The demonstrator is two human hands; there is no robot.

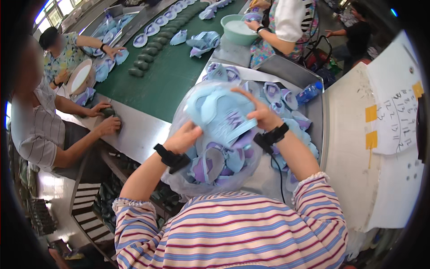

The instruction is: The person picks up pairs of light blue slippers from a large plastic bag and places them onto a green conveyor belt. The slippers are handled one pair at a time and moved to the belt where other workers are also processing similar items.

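A light blue shoe upper [219,110] with purple parts is spread between my two hands. My left hand [184,136] grips its lower left edge between thumb and fingers. At its right side my right hand [263,114] pinches the edge, index finger stretched along the top. Right below hangs the mouth of a clear plastic bag [174,178], filled with more blue and purple uppers [214,163]. Beside my right forearm a loose heap of uppers [280,107] lies on the metal table. Both wrists wear black bands, and a cable runs down from the right one.
Ahead runs a green conveyor belt [116,94] carrying rows of dark shoe lasts [143,58] and pale uppers [161,21]. A blue bottle [309,93] lies at the tray's right edge. Co-workers sit left and across, near basins [239,32]. A white board [349,148] stands right.
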